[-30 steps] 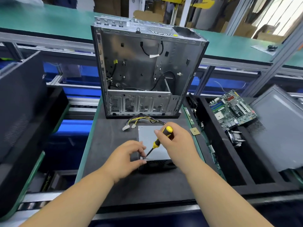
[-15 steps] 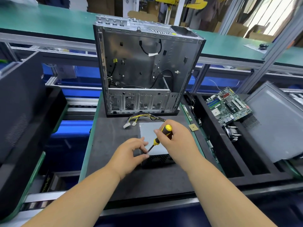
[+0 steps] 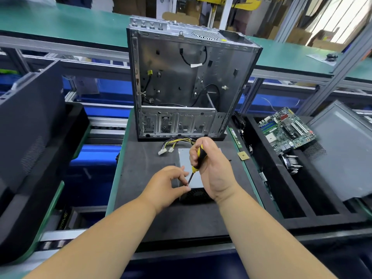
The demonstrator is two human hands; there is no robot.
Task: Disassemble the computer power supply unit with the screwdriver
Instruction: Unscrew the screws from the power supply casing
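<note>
A grey metal power supply unit (image 3: 196, 180) lies flat on the black foam mat (image 3: 141, 168), its cable bundle (image 3: 177, 142) running toward the case behind. My right hand (image 3: 213, 168) grips the yellow-and-black screwdriver (image 3: 198, 158), held steeply with its tip down at the unit's near left edge. My left hand (image 3: 169, 186) rests against the unit's left side, its fingertips pinching around the screwdriver's tip. The screw itself is hidden by my fingers.
An open, emptied computer case (image 3: 189, 81) stands upright behind the unit. A black tray (image 3: 281, 198) at the right holds a green motherboard (image 3: 285, 129) and a heatsink (image 3: 291, 162); a grey side panel (image 3: 346, 150) leans there. A dark panel (image 3: 30, 127) stands at the left.
My right hand has turned on the handle, palm now facing me, and the screwdriver stands steeper. My left fingers stay at the tip. The view has shifted slightly.
</note>
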